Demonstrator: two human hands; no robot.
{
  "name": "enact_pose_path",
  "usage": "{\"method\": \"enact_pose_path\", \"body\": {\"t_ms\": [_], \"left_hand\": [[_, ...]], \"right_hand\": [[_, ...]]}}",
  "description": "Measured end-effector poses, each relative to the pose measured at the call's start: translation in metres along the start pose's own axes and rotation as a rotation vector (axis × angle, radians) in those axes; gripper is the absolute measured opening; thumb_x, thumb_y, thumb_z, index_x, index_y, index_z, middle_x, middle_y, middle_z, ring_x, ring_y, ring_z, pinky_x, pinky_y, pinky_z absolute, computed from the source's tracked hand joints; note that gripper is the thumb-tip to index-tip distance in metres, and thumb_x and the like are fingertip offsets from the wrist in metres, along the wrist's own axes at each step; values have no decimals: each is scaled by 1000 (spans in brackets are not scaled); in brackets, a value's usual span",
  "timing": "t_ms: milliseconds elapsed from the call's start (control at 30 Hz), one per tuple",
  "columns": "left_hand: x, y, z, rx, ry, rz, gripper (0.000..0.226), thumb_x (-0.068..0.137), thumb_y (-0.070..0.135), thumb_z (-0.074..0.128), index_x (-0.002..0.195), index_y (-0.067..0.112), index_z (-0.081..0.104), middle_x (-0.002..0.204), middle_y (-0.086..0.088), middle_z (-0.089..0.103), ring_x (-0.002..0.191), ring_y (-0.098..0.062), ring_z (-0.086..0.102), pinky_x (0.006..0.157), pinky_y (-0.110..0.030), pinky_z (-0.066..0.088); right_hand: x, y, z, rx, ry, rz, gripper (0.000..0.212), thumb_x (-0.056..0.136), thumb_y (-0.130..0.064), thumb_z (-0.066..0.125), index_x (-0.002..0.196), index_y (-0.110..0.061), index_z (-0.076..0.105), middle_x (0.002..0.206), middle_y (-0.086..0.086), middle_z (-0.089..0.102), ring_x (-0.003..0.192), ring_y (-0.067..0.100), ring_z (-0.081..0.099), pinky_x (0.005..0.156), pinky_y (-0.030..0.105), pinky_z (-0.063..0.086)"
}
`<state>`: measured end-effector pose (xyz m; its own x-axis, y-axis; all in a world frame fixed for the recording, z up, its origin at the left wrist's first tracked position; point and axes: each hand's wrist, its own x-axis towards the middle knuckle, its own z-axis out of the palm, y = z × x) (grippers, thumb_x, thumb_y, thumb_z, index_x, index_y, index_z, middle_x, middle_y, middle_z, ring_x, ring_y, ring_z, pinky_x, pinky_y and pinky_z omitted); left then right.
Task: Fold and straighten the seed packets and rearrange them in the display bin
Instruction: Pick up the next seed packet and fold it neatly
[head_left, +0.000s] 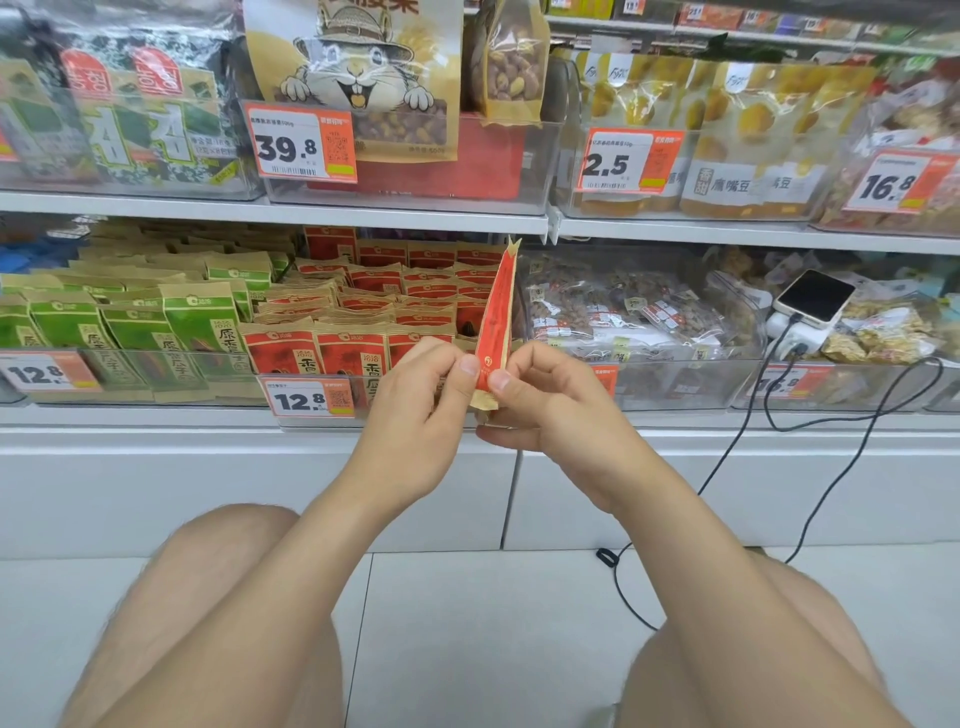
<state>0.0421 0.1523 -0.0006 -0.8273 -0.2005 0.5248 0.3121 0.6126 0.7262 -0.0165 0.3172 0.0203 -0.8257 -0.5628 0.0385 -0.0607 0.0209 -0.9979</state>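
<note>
A clear plastic display bin (358, 415) of red paper seed packets (348, 358) sat on the far lower shelf. In front of it the left hand (415, 400) and right hand (556, 410) met, thumbs and forefingers clamped on the lower end of one narrow red-and-tan seed packet (497, 312). It stood upright and edge-on, its printed face hidden.
</note>
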Motion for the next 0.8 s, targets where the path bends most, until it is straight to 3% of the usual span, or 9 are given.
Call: {"method": "enact_pose_path", "body": {"t_ms": [133, 200, 300, 367, 433, 500, 600, 800], "left_hand": [[1, 8, 1, -267, 68, -134, 16, 108, 29, 63, 96, 19, 61, 84, 12, 65, 75, -8, 59, 71, -31, 47], [2, 9, 0, -338, 55, -196, 25, 107, 38, 64, 100, 15, 59, 84, 9, 67, 73, -11, 60, 71, -39, 50], [4, 8, -3, -493, -31, -336, 36, 105, 38, 67, 100, 6, 52, 88, -6, 66, 77, -22, 61, 82, -59, 57], [5, 6, -5, -566, -79, -387, 31, 105, 30, 68, 96, 4, 53, 88, -11, 65, 79, -27, 64, 86, -61, 58], [5, 5, -6, -582, -91, -405, 26, 103, 28, 69, 89, 9, 59, 84, -9, 67, 80, -29, 67, 88, -57, 59], [5, 4, -6, -561, -86, -414, 24, 98, 34, 71, 85, 15, 64, 82, -6, 68, 83, -30, 67, 94, -63, 59], [4, 5, -6, -533, -88, -417, 22, 94, 38, 66, 81, 21, 66, 78, -4, 65, 81, -29, 63, 96, -74, 53], [4, 7, -7, -474, -103, -400, 20, 96, 37, 61, 80, 26, 66, 80, -2, 69, 81, -28, 65, 93, -72, 53]], "right_hand": [[-3, -3, 0, -70, -17, -27, 23, 99, -4, 69, 79, -9, 58, 93, 9, 66, 93, 23, 72, 96, 56, 63], [-4, -3, 1, -108, -88, -24, 24, 92, 0, 68, 74, -8, 56, 84, 8, 71, 88, 23, 73, 99, 56, 62], [-4, -1, 1, -165, -156, 5, 21, 81, -13, 66, 65, -11, 53, 78, 17, 67, 81, 25, 66, 102, 51, 60], [-1, 3, 0, -227, -121, 24, 29, 85, -27, 71, 66, -7, 62, 85, 24, 72, 86, 27, 70, 101, 49, 61], [2, 7, -1, -276, -6, 8, 43, 97, -39, 75, 79, -1, 67, 94, 22, 77, 96, 30, 77, 93, 54, 63], [4, 9, 1, -256, 91, -50, 34, 103, -32, 72, 85, -4, 66, 97, 20, 78, 97, 38, 76, 86, 56, 64], [4, 8, 3, -229, 80, -95, 24, 107, -20, 66, 86, -10, 64, 97, 19, 76, 93, 37, 76, 84, 57, 65], [4, 5, 5, -216, 45, -57, 27, 109, -14, 60, 82, -12, 59, 93, 15, 76, 93, 35, 77, 86, 56, 64]]}}
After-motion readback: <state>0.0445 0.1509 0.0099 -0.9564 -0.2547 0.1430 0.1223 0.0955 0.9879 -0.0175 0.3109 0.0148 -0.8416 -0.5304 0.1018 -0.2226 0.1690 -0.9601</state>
